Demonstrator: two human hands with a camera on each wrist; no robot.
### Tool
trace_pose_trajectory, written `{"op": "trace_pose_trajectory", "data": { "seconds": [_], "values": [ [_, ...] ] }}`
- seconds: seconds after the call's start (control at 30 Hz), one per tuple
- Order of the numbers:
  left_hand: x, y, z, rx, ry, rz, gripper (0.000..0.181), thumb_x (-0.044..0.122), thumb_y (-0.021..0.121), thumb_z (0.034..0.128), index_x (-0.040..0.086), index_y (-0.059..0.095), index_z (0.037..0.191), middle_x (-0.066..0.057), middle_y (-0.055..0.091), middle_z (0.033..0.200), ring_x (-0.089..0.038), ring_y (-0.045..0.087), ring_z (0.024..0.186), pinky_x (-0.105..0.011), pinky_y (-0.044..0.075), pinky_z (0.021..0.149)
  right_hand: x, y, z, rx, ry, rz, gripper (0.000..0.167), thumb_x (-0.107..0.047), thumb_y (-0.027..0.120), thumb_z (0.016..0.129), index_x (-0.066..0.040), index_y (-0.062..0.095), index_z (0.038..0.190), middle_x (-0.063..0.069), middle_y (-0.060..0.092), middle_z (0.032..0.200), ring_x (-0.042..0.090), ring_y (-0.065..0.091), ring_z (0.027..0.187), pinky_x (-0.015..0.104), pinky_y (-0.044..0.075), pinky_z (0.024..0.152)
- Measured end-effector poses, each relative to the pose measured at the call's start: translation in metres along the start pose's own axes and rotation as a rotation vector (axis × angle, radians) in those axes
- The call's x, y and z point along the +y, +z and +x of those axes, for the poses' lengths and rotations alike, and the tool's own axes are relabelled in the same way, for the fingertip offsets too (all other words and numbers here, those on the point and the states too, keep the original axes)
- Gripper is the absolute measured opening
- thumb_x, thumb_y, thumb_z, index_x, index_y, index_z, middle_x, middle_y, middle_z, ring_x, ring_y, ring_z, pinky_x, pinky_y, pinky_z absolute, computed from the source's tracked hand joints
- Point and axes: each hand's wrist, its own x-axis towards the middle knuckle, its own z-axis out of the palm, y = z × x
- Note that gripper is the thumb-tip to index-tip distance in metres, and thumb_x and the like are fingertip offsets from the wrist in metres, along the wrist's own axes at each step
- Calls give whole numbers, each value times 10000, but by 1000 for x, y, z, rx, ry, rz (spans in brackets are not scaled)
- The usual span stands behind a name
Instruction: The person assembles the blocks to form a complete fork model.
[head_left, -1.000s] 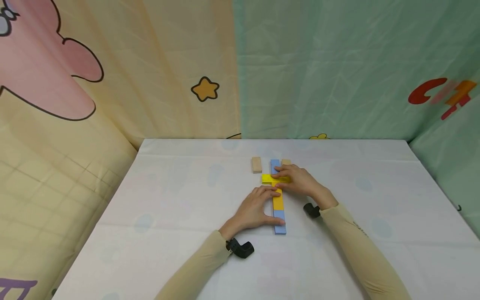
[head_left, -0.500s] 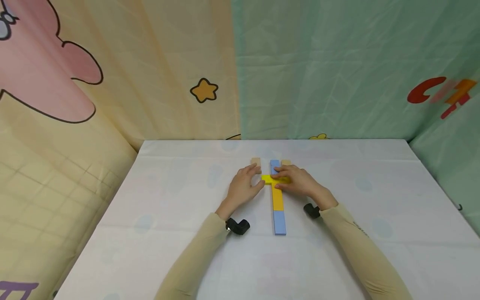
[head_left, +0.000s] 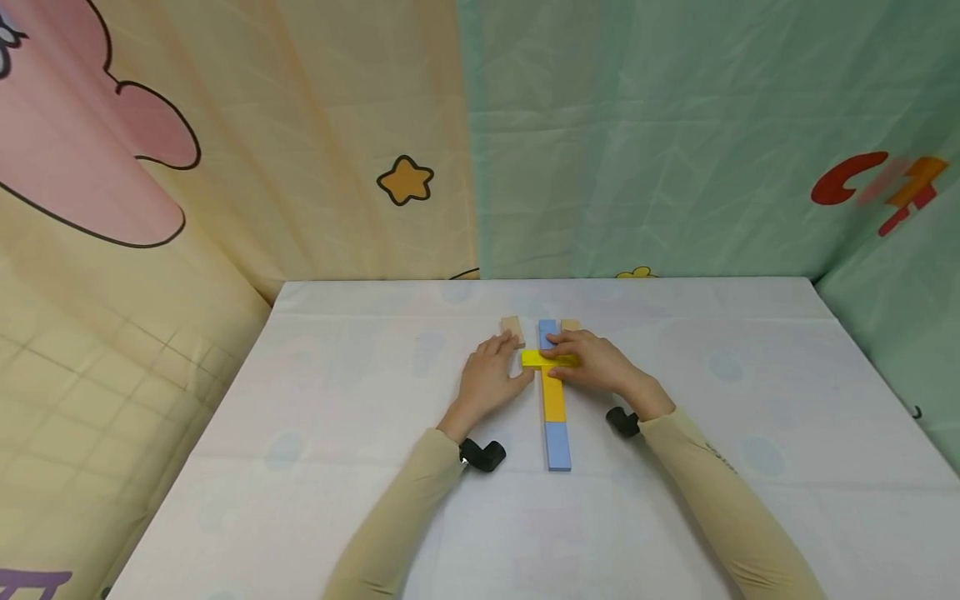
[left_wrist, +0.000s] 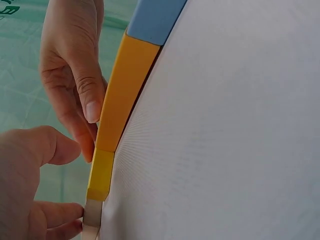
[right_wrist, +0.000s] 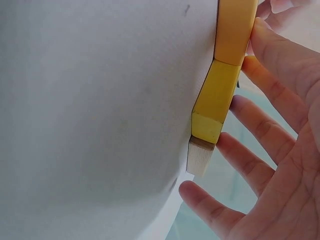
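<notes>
A yellow block (head_left: 531, 358) lies crosswise, forming a cross with a line of blocks: a far blue block (head_left: 547, 329), an orange block (head_left: 553, 398) and a near blue block (head_left: 558, 447). My left hand (head_left: 487, 379) touches a slightly tilted plain wooden block (head_left: 512, 324) with its fingertips. Its thumb is near the yellow block's left end. My right hand (head_left: 600, 362) rests spread fingertips on the blocks around the crossing, covering the yellow block's right part. Behind it, a second wooden block (head_left: 571, 324) is partly hidden.
The blocks lie on a white-covered table (head_left: 337, 400). Its far edge meets a printed curtain (head_left: 360, 100), yellow on the left and green on the right. Each wrist carries a black camera, such as the left wrist camera (head_left: 483, 456).
My left hand has moved from the near blocks up to the left wooden block, which has turned slightly. My right hand has stayed at the crossing.
</notes>
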Motion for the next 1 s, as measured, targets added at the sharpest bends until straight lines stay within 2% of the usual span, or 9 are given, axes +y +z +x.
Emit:
{"op": "trace_pose_trajectory", "data": {
  "seconds": [0.33, 0.57, 0.8, 1.0],
  "values": [
    [2, -1, 1, -21, 29, 14, 631, 446, 584, 897, 131, 444, 1425, -43, 382, 1469, -271, 375, 1290, -435, 306, 1011, 4, 2, 2, -27, 45, -3, 402, -258, 683, 887, -74, 636, 1241, 114, 475, 1393, 373, 397, 1265, 600, 332, 961],
    [3, -2, 2, -48, 39, 38, 642, 461, 577, 897, 149, 428, 1438, -25, 369, 1480, -265, 357, 1309, -433, 293, 1017, 3, 2, 1, -21, 38, 8, 400, -249, 689, 882, -68, 640, 1235, 132, 476, 1389, 388, 393, 1264, 594, 332, 967],
    [3, -2, 2, -67, 48, 54, 657, 481, 569, 895, 166, 411, 1449, -1, 348, 1494, -263, 341, 1320, -437, 283, 1021, 0, -1, -2, 10, -9, 12, 409, -331, 663, 897, -76, 656, 1217, 143, 499, 1362, 410, 415, 1230, 622, 350, 921],
    [2, -1, 3, -70, 55, 53, 667, 498, 564, 892, 183, 399, 1457, 18, 335, 1501, -255, 333, 1326, -430, 283, 1014, 4, 2, 0, -13, 18, 16, 406, -260, 687, 883, -66, 639, 1236, 138, 477, 1386, 400, 396, 1256, 610, 331, 956]
  ]
}}
